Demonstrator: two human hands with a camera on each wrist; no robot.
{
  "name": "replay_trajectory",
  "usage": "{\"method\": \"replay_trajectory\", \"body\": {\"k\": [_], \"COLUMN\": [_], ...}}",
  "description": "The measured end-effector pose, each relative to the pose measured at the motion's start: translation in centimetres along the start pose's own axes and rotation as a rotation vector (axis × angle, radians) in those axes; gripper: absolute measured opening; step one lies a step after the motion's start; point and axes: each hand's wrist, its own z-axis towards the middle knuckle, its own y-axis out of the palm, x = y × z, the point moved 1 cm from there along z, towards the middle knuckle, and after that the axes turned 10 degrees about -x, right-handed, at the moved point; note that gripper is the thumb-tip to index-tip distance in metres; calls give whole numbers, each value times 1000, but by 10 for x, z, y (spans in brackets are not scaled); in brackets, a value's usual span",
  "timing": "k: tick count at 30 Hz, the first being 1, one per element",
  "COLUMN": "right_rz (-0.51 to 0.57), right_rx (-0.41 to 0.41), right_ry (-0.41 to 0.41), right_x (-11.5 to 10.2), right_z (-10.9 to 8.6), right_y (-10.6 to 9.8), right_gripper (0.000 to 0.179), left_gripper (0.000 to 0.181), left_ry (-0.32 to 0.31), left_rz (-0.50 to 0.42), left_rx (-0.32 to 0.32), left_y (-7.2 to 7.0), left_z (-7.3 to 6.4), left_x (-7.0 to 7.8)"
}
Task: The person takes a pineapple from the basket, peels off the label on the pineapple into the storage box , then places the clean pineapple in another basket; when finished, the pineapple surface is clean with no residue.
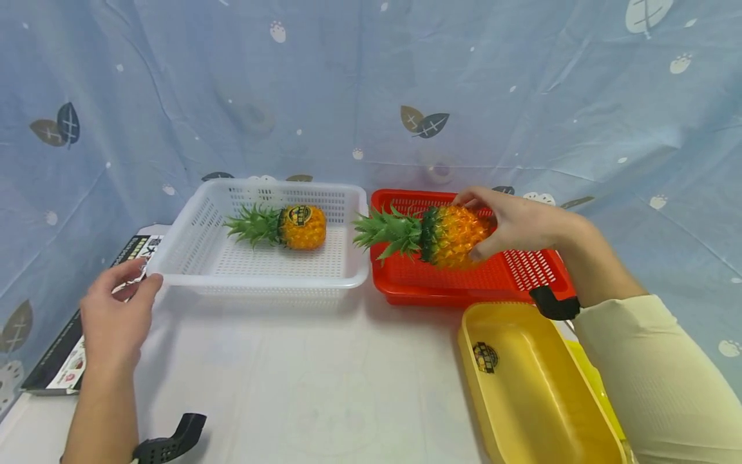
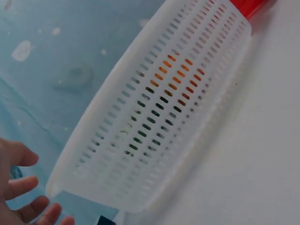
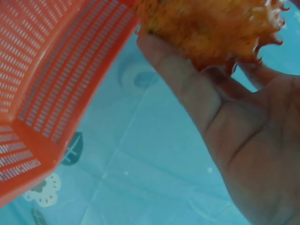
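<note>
My right hand (image 1: 510, 222) grips a pineapple (image 1: 455, 235) by its orange body, fingers on the far side and thumb on the near side. Its green crown points left, and it overlaps the red basket (image 1: 423, 293) in the head view. The right wrist view has the orange fruit (image 3: 201, 28) against the palm, beside that basket's slotted wall. At the front left corner of the white basket (image 1: 272, 282), my left hand (image 1: 118, 309) has loosely bent, spread fingers and holds nothing. A second pineapple (image 1: 304, 235), with a dark label, lies on its side inside the white basket.
A yellow bin (image 1: 489, 403) with a round dark sticker stands at front right, under my right forearm. Along the left edge lies a black printed box (image 1: 55, 357). A blue curtain (image 1: 324, 84) with leaf prints hangs behind the white table (image 1: 307, 374).
</note>
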Motion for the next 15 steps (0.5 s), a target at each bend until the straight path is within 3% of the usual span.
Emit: {"method": "replay_trajectory", "body": {"k": [7,15], "right_rz": [36,135], "right_rx": [12,10], "right_ry": [34,46], "right_x": [16,39], "right_z": [9,16], "right_y": [-11,-19], "right_gripper": [80,83], "left_gripper": [67,65], "left_ry": [-55,-69], "left_rz": [-257,-564], "left_rx": [-121,-103], "left_y": [10,21], "left_z": [14,18], "left_x": [-11,-14]}}
